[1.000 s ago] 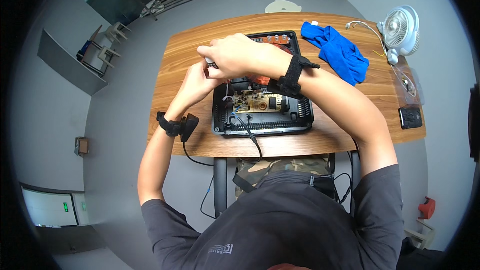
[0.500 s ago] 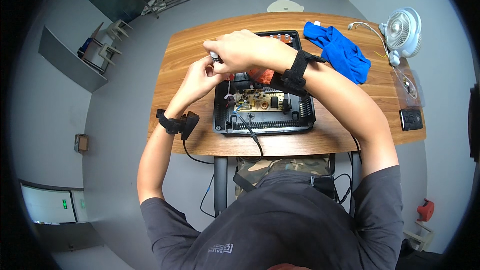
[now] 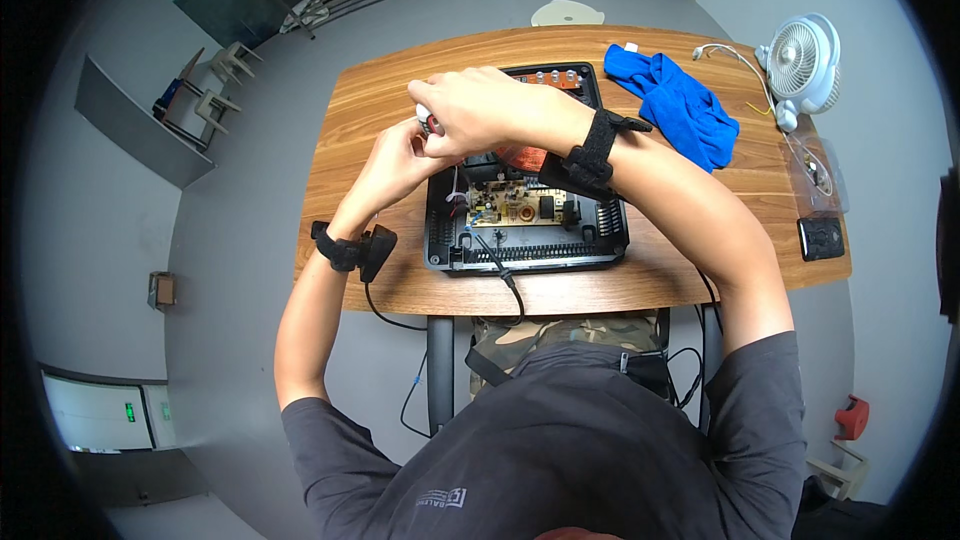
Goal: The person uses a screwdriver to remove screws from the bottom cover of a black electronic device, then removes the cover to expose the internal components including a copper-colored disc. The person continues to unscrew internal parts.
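Observation:
Over the far left corner of an opened black appliance housing (image 3: pixel 600 262), my two hands meet. My right hand (image 3: pixel 478 108) is closed around a small tool with a white, red and black handle (image 3: pixel 428 121), perhaps a screwdriver; its tip is hidden. Just below it my left hand (image 3: pixel 392 168) is closed in a pinch, and what its fingers hold cannot be made out. Inside the housing lie a tan circuit board (image 3: pixel 510 206) and a copper-red coil (image 3: pixel 520 158), partly covered by my right wrist. A black cable (image 3: pixel 509 278) leaves the near side.
A crumpled blue cloth (image 3: pixel 685 105) lies on the wooden table (image 3: pixel 375 80) to the right. Beyond it stand a white fan (image 3: pixel 802 58) with its cord, a clear box (image 3: pixel 818 175) and a black flat device (image 3: pixel 821 239). Cabled black bands circle both wrists.
The tool's handle has turned in my right hand, showing more red. Both hands stay in nearly the same place over the housing.

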`<state>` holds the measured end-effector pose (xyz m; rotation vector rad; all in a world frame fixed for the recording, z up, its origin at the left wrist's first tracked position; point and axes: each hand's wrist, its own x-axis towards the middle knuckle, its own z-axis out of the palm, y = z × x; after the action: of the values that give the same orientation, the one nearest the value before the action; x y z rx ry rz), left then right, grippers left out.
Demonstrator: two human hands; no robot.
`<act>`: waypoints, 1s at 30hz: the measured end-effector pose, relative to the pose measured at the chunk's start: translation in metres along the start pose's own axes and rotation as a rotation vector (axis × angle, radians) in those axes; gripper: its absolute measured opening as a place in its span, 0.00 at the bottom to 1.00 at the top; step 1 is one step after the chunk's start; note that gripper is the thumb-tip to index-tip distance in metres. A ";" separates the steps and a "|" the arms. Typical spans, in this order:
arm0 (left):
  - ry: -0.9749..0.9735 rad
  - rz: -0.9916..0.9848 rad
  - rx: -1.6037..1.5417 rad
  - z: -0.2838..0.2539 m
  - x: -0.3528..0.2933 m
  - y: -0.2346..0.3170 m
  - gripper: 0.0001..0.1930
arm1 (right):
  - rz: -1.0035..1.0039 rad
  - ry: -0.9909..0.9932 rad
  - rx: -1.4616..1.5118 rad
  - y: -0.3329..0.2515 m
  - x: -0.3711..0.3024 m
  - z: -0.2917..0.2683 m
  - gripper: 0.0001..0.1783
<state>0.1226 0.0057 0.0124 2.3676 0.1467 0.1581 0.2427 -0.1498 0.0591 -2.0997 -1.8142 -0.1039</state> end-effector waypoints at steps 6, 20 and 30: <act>0.053 -0.022 0.016 0.002 -0.002 0.010 0.20 | 0.014 0.042 0.009 -0.002 -0.002 0.002 0.27; 0.107 -0.010 0.034 0.005 -0.006 0.028 0.13 | 0.024 0.069 0.051 -0.003 -0.005 0.001 0.22; 0.069 0.065 0.182 -0.007 -0.011 0.025 0.15 | 0.030 0.098 0.056 -0.003 -0.004 -0.017 0.24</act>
<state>0.1123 -0.0090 0.0342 2.5512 0.1210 0.2679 0.2423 -0.1584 0.0750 -2.0457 -1.7081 -0.1436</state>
